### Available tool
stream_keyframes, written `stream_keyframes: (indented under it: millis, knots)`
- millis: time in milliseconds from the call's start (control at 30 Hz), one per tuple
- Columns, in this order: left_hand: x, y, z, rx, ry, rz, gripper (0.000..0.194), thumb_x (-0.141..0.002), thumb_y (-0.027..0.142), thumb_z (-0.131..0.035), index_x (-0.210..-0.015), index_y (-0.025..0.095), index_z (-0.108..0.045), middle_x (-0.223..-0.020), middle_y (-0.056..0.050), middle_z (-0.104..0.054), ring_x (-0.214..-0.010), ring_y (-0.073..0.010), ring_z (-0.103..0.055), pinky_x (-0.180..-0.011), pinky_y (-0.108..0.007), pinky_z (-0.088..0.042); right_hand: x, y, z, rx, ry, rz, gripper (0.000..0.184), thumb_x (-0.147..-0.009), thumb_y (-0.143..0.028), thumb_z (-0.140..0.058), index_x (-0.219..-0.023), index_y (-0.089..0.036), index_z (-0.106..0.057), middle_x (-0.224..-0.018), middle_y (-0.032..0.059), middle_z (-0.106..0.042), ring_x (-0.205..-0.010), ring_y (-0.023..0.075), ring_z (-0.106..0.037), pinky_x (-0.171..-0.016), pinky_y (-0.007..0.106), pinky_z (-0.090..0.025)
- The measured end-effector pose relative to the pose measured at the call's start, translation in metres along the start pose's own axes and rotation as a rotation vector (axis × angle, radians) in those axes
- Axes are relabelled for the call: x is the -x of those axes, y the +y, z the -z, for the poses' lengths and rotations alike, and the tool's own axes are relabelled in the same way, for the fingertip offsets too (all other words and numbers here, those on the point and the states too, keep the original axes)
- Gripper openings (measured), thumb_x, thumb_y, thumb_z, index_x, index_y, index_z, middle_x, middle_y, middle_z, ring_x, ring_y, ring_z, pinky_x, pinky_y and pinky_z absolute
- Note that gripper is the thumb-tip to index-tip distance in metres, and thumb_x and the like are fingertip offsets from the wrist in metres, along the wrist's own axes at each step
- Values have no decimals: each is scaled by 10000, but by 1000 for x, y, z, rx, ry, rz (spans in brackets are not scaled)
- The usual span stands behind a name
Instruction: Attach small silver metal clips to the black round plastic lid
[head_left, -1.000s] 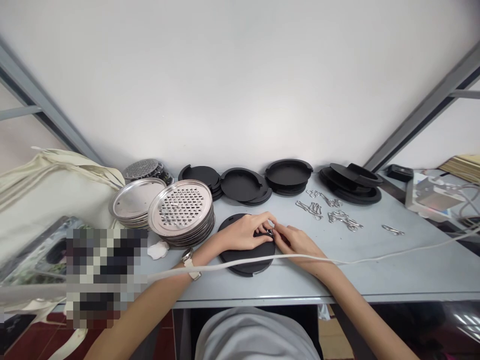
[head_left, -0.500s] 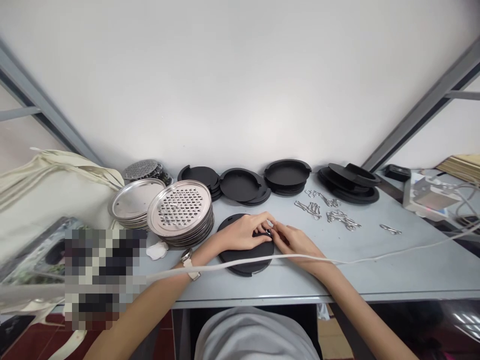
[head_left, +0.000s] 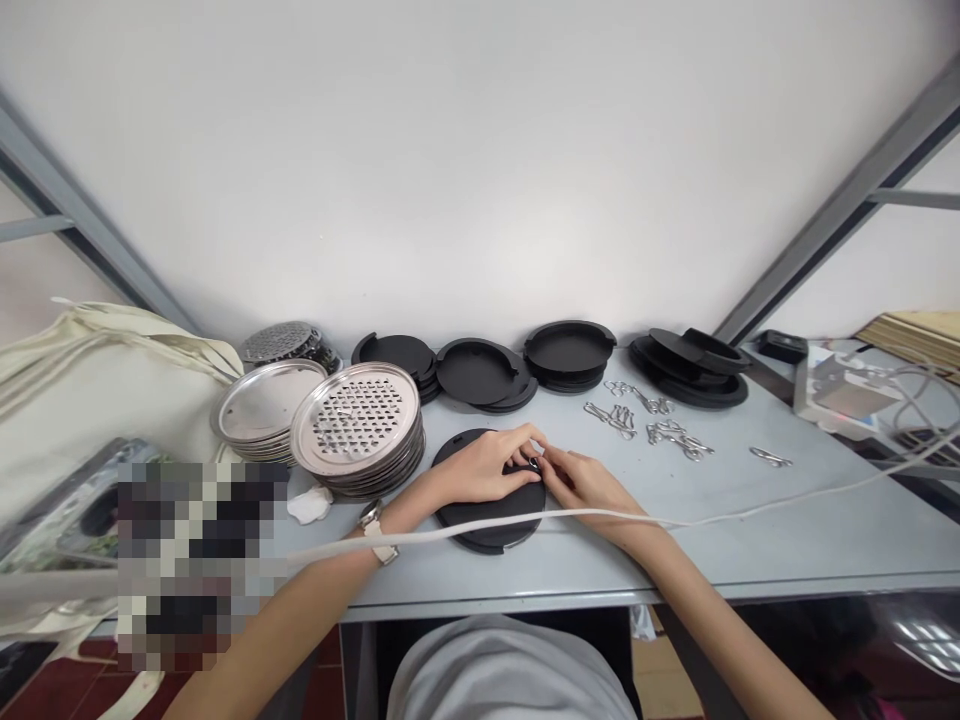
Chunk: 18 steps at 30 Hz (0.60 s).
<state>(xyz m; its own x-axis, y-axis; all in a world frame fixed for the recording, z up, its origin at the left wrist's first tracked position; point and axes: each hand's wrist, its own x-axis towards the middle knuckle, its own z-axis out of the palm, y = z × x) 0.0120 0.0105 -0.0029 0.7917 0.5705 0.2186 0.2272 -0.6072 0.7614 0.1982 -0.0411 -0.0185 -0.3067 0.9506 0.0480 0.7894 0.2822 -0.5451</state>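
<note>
A black round disc (head_left: 480,525) with a raised rim lies flat on the grey table near its front edge. My left hand (head_left: 491,465) rests across the disc, its fingers bent around the right side and its thumb pressing on the surface. My right hand (head_left: 581,485) pinches a small shiny metal clip (head_left: 534,463) at the disc's right edge. The two hands' fingertips meet there and hide most of the clip. Several loose metal clips (head_left: 679,438) lie in small heaps beyond my right hand, and a separate clip (head_left: 771,457) sits farther right.
Stacked metal grater discs (head_left: 360,420) and plain metal discs (head_left: 270,400) stand at left. Black round parts (head_left: 568,350) line the wall. A white cable (head_left: 465,527) crosses in front of my wrists. A cream bag (head_left: 97,390) lies far left, a white device (head_left: 844,390) far right.
The view has turned slightly to the right, so the table things appear shifted left. Both hands stay at the disc's right edge, with hardly any movement of the fingers.
</note>
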Motion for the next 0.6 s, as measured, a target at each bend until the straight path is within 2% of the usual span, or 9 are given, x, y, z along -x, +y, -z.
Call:
stream_keyframes:
  millis: [300,600]
  knots:
    - [0,-1,-1,-2,1,-20,374,-779,89,-577,-1118,190,-458,-1013,-42,-603,-867,-124,-595,-796,-249,-476,0,3,2,76,-30,35,350,-950,-340,-294,-932,-182,-606,-750,65,-658,-635,164,-598,-593,238,-391]
    - [0,-2,-1,-12,-1,-9,384,-783,105,-587,-1133,194,-456,-1027,-47,-615,-869,-131,-604,-795,-256,-479,0,2,5,95,-38,23,438,-953,-367,-286,-749,-186,-628,-661,52,-643,-569,154,-570,-554,241,-365]
